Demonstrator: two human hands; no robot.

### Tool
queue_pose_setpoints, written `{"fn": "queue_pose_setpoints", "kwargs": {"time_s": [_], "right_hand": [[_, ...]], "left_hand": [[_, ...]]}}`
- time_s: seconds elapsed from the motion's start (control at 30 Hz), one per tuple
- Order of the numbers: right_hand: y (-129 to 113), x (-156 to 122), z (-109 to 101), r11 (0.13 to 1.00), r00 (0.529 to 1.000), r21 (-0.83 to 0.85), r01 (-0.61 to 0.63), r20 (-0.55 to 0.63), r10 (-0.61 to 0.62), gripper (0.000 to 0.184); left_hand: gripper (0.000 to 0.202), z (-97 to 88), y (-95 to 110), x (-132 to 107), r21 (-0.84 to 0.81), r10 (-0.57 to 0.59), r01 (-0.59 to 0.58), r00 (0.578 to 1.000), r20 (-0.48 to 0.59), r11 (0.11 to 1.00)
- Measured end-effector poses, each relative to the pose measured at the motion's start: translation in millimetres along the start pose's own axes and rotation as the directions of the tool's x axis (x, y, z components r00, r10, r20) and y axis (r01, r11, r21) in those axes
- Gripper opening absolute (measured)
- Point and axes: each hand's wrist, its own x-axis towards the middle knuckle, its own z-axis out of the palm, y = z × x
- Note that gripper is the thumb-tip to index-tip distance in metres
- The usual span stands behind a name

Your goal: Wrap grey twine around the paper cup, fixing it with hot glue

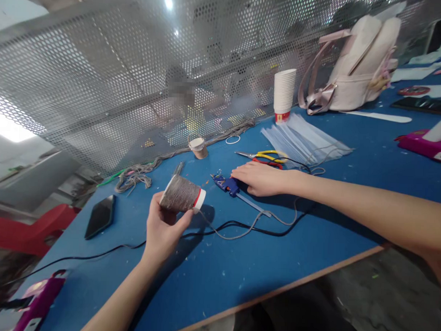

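Note:
My left hand (166, 226) holds a paper cup (181, 193) tipped on its side, thumb near its white rim. Grey yarn is wound around the cup, and a red band shows beside the bare rim. From the cup a loose strand of yarn (232, 237) trails across the table to the right. My right hand (261, 179) lies palm down over the handle of a blue glue gun (230, 185), its fingers closed over that part. A clear glue stick (253, 204) sticks out of the gun's back. The handle itself is mostly hidden under the hand.
Behind the right hand lie scissors (269, 156) and clear glue sticks (308, 139), near stacked paper cups (284, 93). A small cup (198, 148), yarn bundle (133, 179) and phone (100, 217) are farther left. A black cord (112, 251) crosses the blue table (216, 286). A backpack (357, 69) stands back right.

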Motion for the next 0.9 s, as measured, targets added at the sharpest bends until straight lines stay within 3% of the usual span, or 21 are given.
{"fn": "queue_pose_setpoints", "kwargs": {"time_s": [0.2,0.33,0.4,0.47,0.57,0.63,0.67,0.73,0.77,0.8,0.9], "right_hand": [[0.1,4.7,6.5,0.998,0.997,0.029,-0.056,0.048,0.054,0.048],[-1.8,4.7,5.9,0.992,0.990,0.019,-0.124,0.066,0.123,0.039],[-2.2,4.0,3.5,0.978,0.979,0.026,-0.205,-0.010,0.206,0.036],[-2.8,2.8,-3.3,0.947,0.937,0.145,-0.286,-0.163,0.308,0.039],[-7.4,-1.3,-19.5,0.821,0.784,0.496,-0.284,-0.372,0.496,0.034],[-14.0,-6.3,-28.7,0.675,0.704,0.698,-0.238,-0.355,0.615,0.015],[-17.8,-9.5,-31.5,0.597,0.695,0.768,-0.230,-0.300,0.653,0.008],[-24.1,-16.5,-33.2,0.497,0.715,0.830,-0.254,-0.185,0.674,0.016],[-25.6,-19.9,-32.8,0.509,0.728,0.818,-0.267,-0.175,0.663,0.017],[-25.5,-23.1,-32.1,0.577,0.746,0.771,-0.268,-0.212,0.631,0.016],[-15.3,-29.2,-32.1,0.892,0.809,0.373,-0.256,-0.422,0.409,0.024]], "left_hand": [[0.047,3.3,-3.7,-1.2,0.000,-0.081,0.081,0.995,0.056,0.997],[0.049,4.6,-5.2,-0.7,-0.015,-0.174,0.175,0.984,0.038,0.984],[0.049,4.3,-5.9,-0.5,-0.030,-0.193,0.193,0.981,0.026,0.981],[0.049,3.5,-6.6,-0.6,-0.046,-0.194,0.195,0.981,0.027,0.980],[0.048,2.6,-6.9,-1.2,-0.056,-0.166,0.168,0.985,0.040,0.984],[0.047,2.5,-6.9,-1.7,-0.057,-0.149,0.152,0.988,0.042,0.987],[0.047,2.4,-7.0,-1.9,-0.059,-0.145,0.148,0.988,0.043,0.987],[0.046,1.8,-7.8,-1.9,-0.061,-0.136,0.138,0.990,0.037,0.988],[0.047,1.0,-8.6,-1.7,-0.060,-0.127,0.129,0.991,0.030,0.990],[0.047,-0.2,-9.5,-1.1,-0.055,-0.112,0.113,0.994,0.016,0.992],[0.047,-7.0,-10.4,3.8,-0.001,-0.052,0.052,0.996,-0.069,0.999]]}}
